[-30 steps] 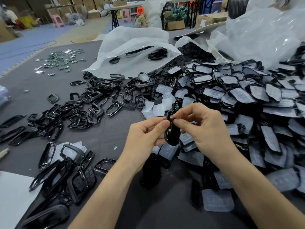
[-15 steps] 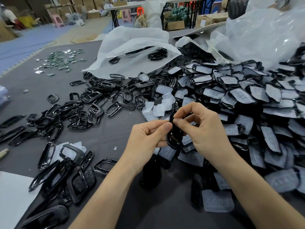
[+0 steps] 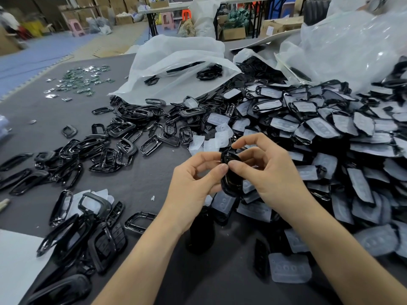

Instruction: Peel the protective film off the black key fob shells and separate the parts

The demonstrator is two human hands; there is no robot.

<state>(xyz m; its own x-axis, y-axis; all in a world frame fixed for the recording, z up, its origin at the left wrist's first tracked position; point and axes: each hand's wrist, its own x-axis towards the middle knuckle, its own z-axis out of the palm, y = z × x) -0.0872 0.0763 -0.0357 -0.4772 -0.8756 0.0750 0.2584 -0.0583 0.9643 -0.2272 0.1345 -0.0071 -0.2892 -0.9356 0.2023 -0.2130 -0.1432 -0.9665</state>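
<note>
Standing on edge in the air just above the dark grey counter (image 3: 143, 186), a black key fob shell (image 3: 230, 176) sits between both hands at the middle of the view. It is glossy and oval. Its rounded upper end shows above the fingertips and its lower end bulges out below them. Whether any film clings to it cannot be told.

The left hand (image 3: 193, 186) has its grip pinched on the shell's left edge, thumb tip on the near face. The right hand (image 3: 273, 175) pinches it from the other side. Its thumb tip touches the left thumb and its forefinger is hooked over the shell's upper end.

Just behind the hands lie a few pieces of peeled film (image 3: 211, 142), pale and translucent. To the right a big heap of film-covered shells (image 3: 326, 133) spreads over the counter, each black piece faced with a milky sheet. To the left lie scattered black frames (image 3: 123, 146), open in the middle, and at lower left some button-faced fob parts (image 3: 110, 238). Farther back are a white plastic bag (image 3: 176, 67) holding a few black parts, a clear plastic bag (image 3: 352, 47) and small green circuit boards (image 3: 81, 80).
</note>
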